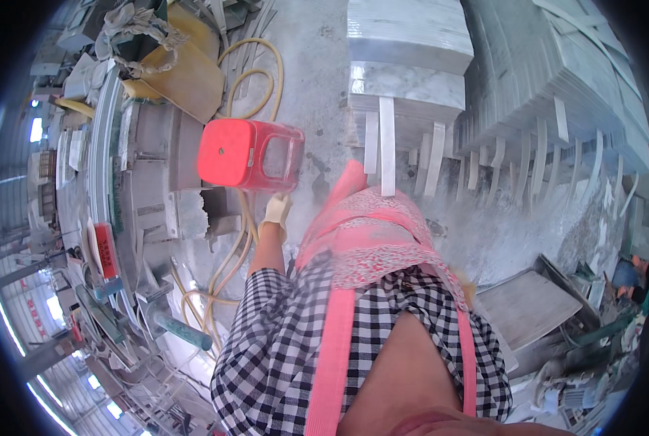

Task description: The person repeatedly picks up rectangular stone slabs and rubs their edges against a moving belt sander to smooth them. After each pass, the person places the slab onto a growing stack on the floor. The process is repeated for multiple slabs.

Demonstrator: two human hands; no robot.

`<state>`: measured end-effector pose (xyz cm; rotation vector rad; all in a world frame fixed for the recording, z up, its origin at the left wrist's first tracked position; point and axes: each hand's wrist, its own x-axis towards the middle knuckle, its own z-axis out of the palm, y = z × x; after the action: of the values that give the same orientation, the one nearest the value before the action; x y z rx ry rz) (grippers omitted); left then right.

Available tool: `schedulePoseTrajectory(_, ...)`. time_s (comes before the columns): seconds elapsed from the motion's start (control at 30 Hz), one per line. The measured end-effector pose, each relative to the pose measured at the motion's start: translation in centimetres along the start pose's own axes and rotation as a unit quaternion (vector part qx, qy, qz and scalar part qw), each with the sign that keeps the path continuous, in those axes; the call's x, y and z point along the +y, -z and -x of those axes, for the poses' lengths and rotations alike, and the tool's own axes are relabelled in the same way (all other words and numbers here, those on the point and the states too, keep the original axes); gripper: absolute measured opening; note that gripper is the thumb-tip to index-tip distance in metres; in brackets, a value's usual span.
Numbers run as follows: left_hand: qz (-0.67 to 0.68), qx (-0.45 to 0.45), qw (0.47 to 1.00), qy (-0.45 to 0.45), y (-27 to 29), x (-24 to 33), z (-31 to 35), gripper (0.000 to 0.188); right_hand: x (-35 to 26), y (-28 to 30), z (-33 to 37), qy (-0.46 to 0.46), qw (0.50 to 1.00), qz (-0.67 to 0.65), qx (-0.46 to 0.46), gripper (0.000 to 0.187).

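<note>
My left hand (278, 208), in a pale cream glove, reaches forward at my left side. Its fingers are closed at the near edge of a red plastic stool (226, 152); the grip itself is partly hidden. The stool's square seat has a small hole in the middle, and its legs and open side (281, 156) face toward me. Beside my right hip, a small yellowish patch (470, 294) shows past the apron (386, 232). It may be my right glove, but no fingers can be made out.
Strapped stacks of grey-white slabs (408, 83) stand ahead and to the right (557, 80). Yellow hoses (273, 51) loop over the dusty floor at left. A cluttered bench (150, 152) runs along the left; a flat grey panel (528, 305) lies at right.
</note>
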<state>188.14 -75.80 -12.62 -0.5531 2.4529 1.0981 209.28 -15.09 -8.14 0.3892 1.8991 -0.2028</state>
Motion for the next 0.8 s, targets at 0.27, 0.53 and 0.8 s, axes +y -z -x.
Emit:
schedulePoseTrajectory(0.27, 0.271, -0.051, 0.960, -0.041, 2.4, 23.8, 1.0, 0.044, -4.1, 19.2, -5.0, 0.214, 0.658, -0.687, 0.223, 0.047)
schedulePoseTrajectory(0.53, 0.191, -0.113, 0.967, -0.125, -2.9, 36.5, -0.4, 0.067, -7.2, 33.8, 3.1, 0.250, 0.670, -0.611, 0.341, 0.066)
schedulePoseTrajectory(0.8, 0.043, -0.221, 0.965, -0.137, -12.4, 46.2, 3.7, 0.063, -0.1, 37.0, 5.0, 0.115, 0.740, -0.548, 0.372, 0.077)
